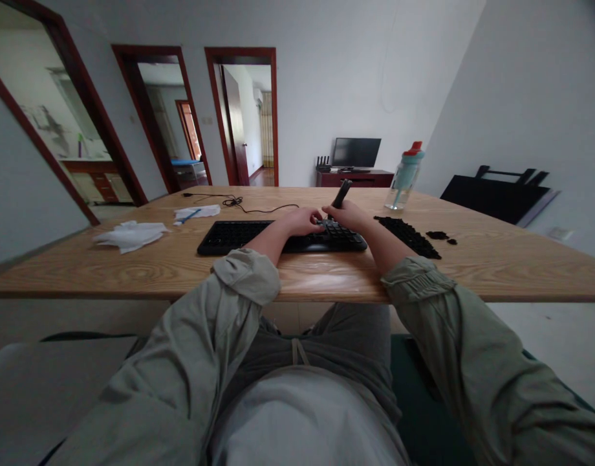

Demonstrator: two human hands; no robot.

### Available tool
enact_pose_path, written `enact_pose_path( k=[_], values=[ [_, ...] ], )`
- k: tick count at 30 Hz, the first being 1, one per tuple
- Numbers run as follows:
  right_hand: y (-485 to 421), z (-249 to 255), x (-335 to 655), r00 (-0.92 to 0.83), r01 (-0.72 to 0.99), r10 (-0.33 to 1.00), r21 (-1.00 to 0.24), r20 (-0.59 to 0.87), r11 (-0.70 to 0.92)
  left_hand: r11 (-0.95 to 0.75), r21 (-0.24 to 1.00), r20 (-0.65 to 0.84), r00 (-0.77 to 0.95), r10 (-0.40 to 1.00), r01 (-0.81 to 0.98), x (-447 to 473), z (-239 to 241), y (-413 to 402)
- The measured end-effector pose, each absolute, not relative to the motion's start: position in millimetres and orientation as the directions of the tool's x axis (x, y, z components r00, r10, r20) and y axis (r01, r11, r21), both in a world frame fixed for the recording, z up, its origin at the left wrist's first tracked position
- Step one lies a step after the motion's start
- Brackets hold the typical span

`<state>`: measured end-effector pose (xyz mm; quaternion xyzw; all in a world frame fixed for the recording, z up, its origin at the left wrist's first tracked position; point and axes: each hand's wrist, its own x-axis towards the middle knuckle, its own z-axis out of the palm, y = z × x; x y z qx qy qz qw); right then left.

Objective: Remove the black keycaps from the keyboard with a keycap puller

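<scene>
A black keyboard (232,237) lies on the table in front of me, and keys seem to be off its right part. My right hand (348,215) is closed around a black-handled tool (343,194), which leans upward; its lower end is hidden near the keys. Over the middle of the keyboard, my left hand (304,222) has its fingers curled close to the right hand. Whether something small is between those fingers I cannot make out. Many loose black keycaps (409,237) lie in a sheet-like group right of the keyboard.
Crumpled white tissue (131,235) and a blue pen-like stick (189,215) on another tissue lie at left. A black cable (234,201) runs behind the keyboard. A bottle with a red lid (405,178) stands back right. Small dark clumps (437,235) lie beyond the keycaps.
</scene>
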<state>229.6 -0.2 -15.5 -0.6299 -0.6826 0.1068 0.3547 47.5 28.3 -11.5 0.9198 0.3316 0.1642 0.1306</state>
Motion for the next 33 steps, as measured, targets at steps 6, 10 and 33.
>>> enact_pose_path(
  k=[6, 10, 33],
  values=[
    [-11, -17, 232, -0.016, 0.740, 0.975, -0.653, 0.220, 0.159, -0.754, 0.296, 0.268, 0.707, 0.655, 0.586, 52, -18, 33],
    [-9, -20, 229, 0.001, 0.757, 0.973, -0.636, 0.231, 0.150, -0.763, 0.307, 0.256, 0.723, 0.642, 0.568, 41, -19, 40],
    [4, -30, 230, -0.159, 0.759, 0.919, -0.550, 0.360, 0.347, -0.774, 0.333, 0.296, 0.719, 0.628, 0.539, 43, -27, 43]
  ],
)
